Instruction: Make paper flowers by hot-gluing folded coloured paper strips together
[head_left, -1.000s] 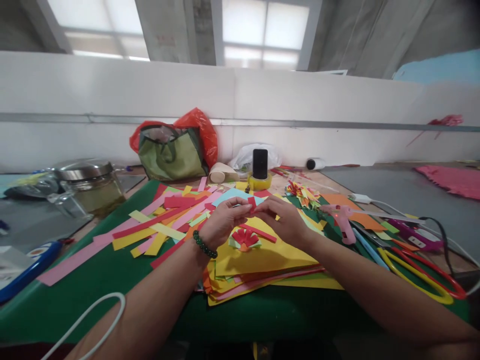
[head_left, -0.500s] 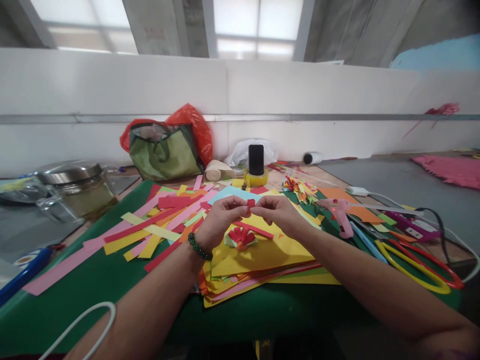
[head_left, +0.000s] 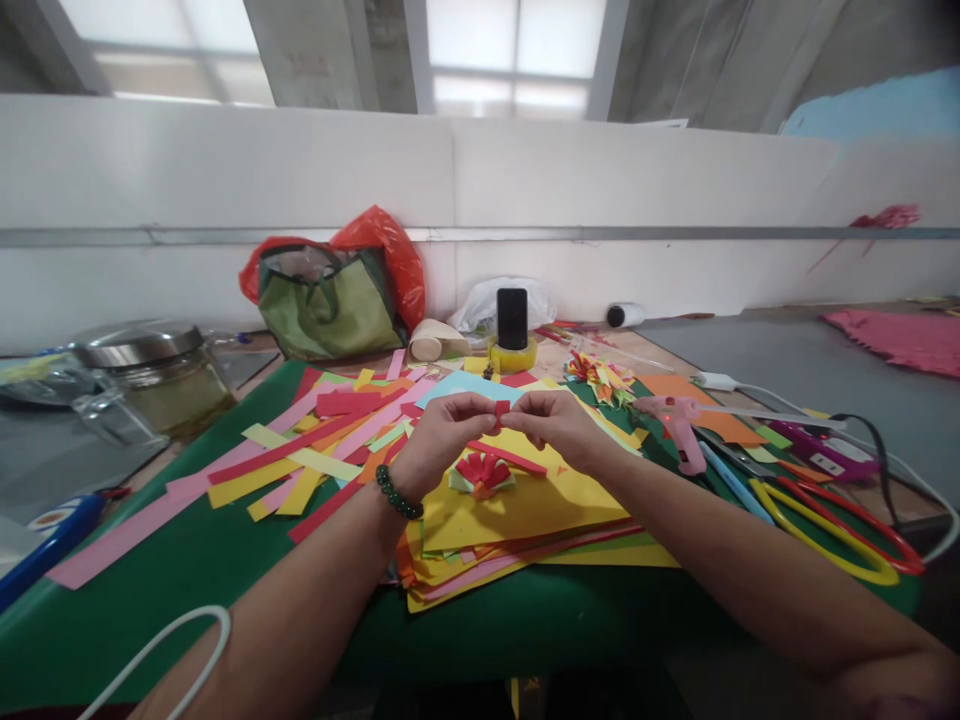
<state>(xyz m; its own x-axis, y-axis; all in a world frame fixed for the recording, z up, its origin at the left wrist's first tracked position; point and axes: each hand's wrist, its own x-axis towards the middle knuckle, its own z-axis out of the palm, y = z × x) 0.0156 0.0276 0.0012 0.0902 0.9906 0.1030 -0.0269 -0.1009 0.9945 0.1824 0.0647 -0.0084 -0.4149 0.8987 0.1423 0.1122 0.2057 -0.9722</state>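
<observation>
Between the fingertips of both hands is a small red paper piece (head_left: 502, 408). My left hand (head_left: 447, 432), with a green bead bracelet at the wrist, pinches it from the left. From the right, my right hand (head_left: 553, 424) has thumb and forefinger closed on its other edge. Below them a small red paper flower (head_left: 483, 472) with an orange centre and pale green edges lies on a stack of yellow sheets (head_left: 525, 515). A red strip (head_left: 514, 459) lies just behind the flower, partly under my hands.
Loose coloured strips (head_left: 330, 440) cover the green mat to the left. On the right are a pink glue gun (head_left: 684, 432) and red-and-yellow-handled scissors (head_left: 825, 530). A phone (head_left: 513, 318) stands behind on a yellow tape roll (head_left: 517, 356). A glass jar (head_left: 161, 375) is far left.
Almost nothing differs. Both hands stay in place, and the red paper piece between them has turned or shifted very slightly.
</observation>
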